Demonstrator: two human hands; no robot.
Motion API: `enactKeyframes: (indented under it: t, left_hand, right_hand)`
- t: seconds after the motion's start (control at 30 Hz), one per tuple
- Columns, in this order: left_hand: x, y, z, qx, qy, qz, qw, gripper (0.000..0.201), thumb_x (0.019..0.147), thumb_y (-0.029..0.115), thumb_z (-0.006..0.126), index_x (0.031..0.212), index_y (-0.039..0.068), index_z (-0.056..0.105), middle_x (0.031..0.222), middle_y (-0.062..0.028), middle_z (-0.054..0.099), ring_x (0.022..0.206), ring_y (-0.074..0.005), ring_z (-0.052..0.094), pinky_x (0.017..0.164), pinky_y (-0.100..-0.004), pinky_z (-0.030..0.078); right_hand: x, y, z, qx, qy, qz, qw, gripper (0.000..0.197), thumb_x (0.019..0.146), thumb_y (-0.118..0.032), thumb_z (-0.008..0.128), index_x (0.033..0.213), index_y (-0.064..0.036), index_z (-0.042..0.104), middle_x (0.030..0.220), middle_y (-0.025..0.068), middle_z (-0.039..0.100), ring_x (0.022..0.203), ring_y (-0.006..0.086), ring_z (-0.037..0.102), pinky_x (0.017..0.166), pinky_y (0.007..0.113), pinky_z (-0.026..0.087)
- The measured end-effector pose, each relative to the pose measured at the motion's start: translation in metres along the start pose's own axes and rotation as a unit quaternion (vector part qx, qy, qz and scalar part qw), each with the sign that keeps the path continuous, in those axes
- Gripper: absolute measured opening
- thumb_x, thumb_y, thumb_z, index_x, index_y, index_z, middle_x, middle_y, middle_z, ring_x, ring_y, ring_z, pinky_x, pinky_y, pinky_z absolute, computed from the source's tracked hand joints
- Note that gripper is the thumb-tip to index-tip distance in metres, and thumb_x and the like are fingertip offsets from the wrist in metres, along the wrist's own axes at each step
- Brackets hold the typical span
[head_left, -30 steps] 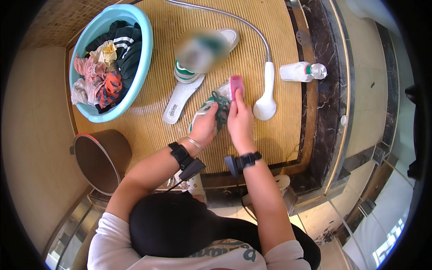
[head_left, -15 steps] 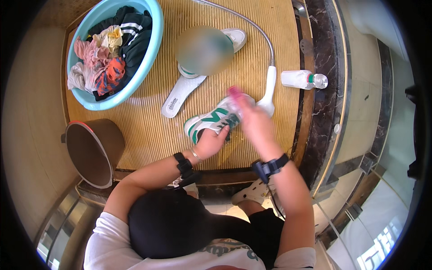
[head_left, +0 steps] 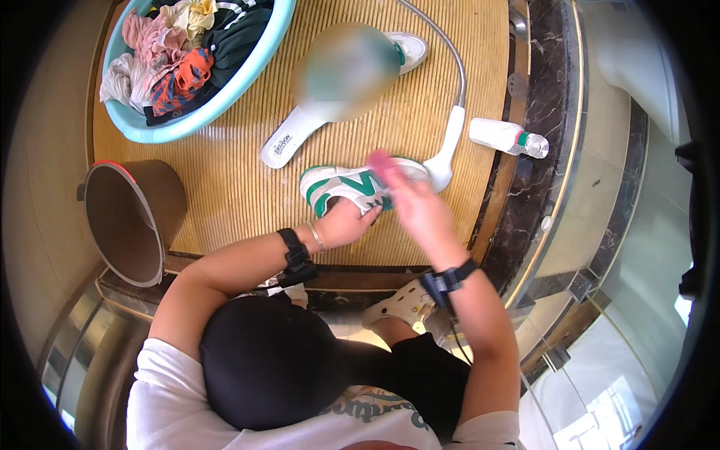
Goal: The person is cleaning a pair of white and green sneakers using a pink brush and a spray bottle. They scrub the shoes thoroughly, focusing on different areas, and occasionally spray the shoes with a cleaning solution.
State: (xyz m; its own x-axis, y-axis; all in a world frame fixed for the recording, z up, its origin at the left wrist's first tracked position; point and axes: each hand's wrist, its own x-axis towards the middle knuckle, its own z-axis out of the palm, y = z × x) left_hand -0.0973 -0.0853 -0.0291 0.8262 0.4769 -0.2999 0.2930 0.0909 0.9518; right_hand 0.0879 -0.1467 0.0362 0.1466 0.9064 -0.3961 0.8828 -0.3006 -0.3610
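Observation:
A white sneaker with green trim [head_left: 346, 182] rests on the ribbed yellow-brown surface in front of me. My left hand [head_left: 348, 223] grips it at the opening, the thumb by the laces and the other fingers partly hidden. In my right hand [head_left: 421, 214] is a pink brush [head_left: 383, 168], smeared by motion, held against the upper towards the toe end; its bristles cannot be made out. Just right of the toe lies a white shower head [head_left: 443, 165]. Beyond the sneaker are a pale insole [head_left: 292, 137] and a second white and green shoe [head_left: 413, 52], largely covered by a blurred patch.
A light blue basin [head_left: 262, 69] full of clothes stands at the far left, with a brown bucket [head_left: 166, 196] nearer me. At the right lies a clear bottle [head_left: 495, 135] on its side. A metal hose [head_left: 442, 34] curves from the far edge to the shower head.
The whole view has shifted, so most things sit higher in the picture. The brush has moved slightly along the sneaker's upper; my left hand keeps its grip.

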Motion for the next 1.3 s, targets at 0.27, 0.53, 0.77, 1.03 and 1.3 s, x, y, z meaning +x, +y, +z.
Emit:
enactKeyframes:
  t: [0.27, 0.53, 0.77, 1.03, 1.3]
  left_hand:
    - [0.006, 0.003, -0.004, -0.029, -0.092, -0.029, 0.995, 0.027, 0.096, 0.013, 0.057, 0.121, 0.003, 0.06, 0.119, -0.0186, 0.062, 0.109, -0.0343, 0.06, 0.096, -0.04, 0.047]
    - [-0.029, -0.025, 0.013, 0.127, -0.054, 0.138, 0.981, 0.029, 0.093, 0.014, 0.059, 0.12, 0.004, 0.06, 0.117, -0.0191, 0.062, 0.107, -0.0374, 0.06, 0.096, -0.0421, 0.047]
    - [-0.017, -0.027, 0.0, 0.092, -0.152, 0.098, 0.979, 0.03, 0.095, 0.017, 0.057, 0.123, 0.006, 0.061, 0.121, -0.0196, 0.06, 0.113, -0.0383, 0.056, 0.099, -0.0431, 0.045]
    - [-0.018, -0.011, -0.025, 0.071, -0.201, 0.03, 0.977, 0.033, 0.095, 0.027, 0.06, 0.122, 0.007, 0.062, 0.122, -0.0184, 0.061, 0.111, -0.0358, 0.058, 0.099, -0.0416, 0.046]
    - [-0.005, 0.002, -0.026, 0.02, -0.123, 0.068, 0.99, 0.034, 0.095, 0.027, 0.062, 0.119, 0.003, 0.061, 0.113, -0.0197, 0.064, 0.105, -0.0363, 0.061, 0.095, -0.0408, 0.048]
  right_hand:
    - [-0.016, 0.088, -0.025, -0.055, -0.017, -0.01, 0.998, 0.038, 0.093, -0.024, 0.061, 0.13, -0.0344, 0.063, 0.079, 0.0043, 0.061, 0.062, 0.0245, 0.064, 0.055, 0.036, 0.055]
    - [0.002, -0.005, -0.008, 0.011, 0.002, -0.234, 0.972, 0.038, 0.091, -0.026, 0.062, 0.127, -0.0365, 0.064, 0.072, 0.003, 0.048, 0.054, 0.021, 0.056, 0.048, 0.035, 0.048]
    - [-0.017, 0.02, -0.027, -0.087, -0.036, -0.126, 0.988, 0.038, 0.092, -0.027, 0.064, 0.129, -0.0345, 0.063, 0.069, 0.0036, 0.048, 0.052, 0.0202, 0.055, 0.046, 0.034, 0.046]
    - [-0.025, 0.052, -0.035, -0.005, -0.122, -0.131, 0.984, 0.038, 0.095, -0.035, 0.059, 0.133, -0.0369, 0.06, 0.071, 0.0064, 0.051, 0.056, 0.0232, 0.058, 0.05, 0.037, 0.047]
    - [0.004, 0.008, -0.004, 0.053, -0.01, -0.081, 0.995, 0.037, 0.096, -0.032, 0.059, 0.132, -0.0313, 0.06, 0.073, 0.0106, 0.054, 0.059, 0.029, 0.059, 0.055, 0.04, 0.049]
